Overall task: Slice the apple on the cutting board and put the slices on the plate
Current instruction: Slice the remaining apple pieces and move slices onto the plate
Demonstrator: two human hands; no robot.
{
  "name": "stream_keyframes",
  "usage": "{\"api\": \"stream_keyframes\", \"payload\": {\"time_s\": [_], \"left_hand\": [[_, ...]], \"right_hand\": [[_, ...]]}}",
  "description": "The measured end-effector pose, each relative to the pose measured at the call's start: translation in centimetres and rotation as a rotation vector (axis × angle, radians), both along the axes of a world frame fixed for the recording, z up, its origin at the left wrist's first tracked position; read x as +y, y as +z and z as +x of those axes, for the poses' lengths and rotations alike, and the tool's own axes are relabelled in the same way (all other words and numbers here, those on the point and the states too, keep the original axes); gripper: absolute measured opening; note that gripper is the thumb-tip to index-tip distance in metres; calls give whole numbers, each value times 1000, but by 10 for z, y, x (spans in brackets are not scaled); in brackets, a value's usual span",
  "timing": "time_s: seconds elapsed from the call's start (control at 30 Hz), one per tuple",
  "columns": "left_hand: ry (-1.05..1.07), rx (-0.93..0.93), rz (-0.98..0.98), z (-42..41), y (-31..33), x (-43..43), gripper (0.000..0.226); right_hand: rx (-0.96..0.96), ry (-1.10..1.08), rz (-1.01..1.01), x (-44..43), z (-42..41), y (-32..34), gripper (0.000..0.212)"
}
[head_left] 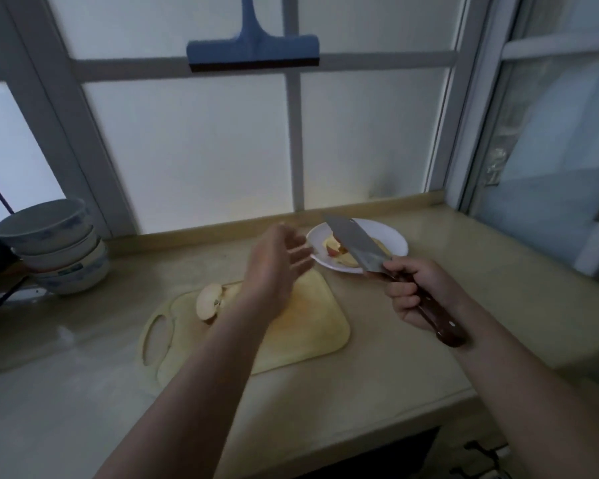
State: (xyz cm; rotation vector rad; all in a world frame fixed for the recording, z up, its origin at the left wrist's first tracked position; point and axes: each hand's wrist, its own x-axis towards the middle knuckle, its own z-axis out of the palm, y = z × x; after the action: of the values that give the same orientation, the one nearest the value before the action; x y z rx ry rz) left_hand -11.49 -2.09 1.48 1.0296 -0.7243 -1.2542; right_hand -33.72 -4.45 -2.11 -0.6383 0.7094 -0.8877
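A pale yellow cutting board (pixel 305 326) lies on the counter with an apple half (pixel 209 301) at its far left, cut face up. Behind it to the right stands a white plate (pixel 388 236) holding apple slices (pixel 332 248). My left hand (pixel 277 262) hovers above the board's far edge, just left of the plate, with fingers straight and nothing in it. My right hand (pixel 417 292) grips the wooden handle of a cleaver (pixel 355 245), whose blade is raised over the plate and hides part of the slices.
Three stacked bowls (pixel 56 248) stand at the far left of the beige counter (pixel 446 271). A blue squeegee (pixel 253 51) hangs on the frosted window behind. The counter's front edge runs close below the board on the right.
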Motion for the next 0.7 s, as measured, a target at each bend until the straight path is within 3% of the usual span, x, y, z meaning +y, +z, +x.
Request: {"api": "stream_keyframes", "payload": {"time_s": [0.1,0.23,0.7], "left_hand": [[-241,347,190,-40,-6,-29,47],[-345,494,180,-59,-8,-52,65],[-237,384,227,-71,-11,-104,50]], "right_hand": [[56,-55,-33,-1,-6,2,8],[135,-78,-87,-10,-22,2,15],[303,-145,-168,-63,-52,-12,22]]}}
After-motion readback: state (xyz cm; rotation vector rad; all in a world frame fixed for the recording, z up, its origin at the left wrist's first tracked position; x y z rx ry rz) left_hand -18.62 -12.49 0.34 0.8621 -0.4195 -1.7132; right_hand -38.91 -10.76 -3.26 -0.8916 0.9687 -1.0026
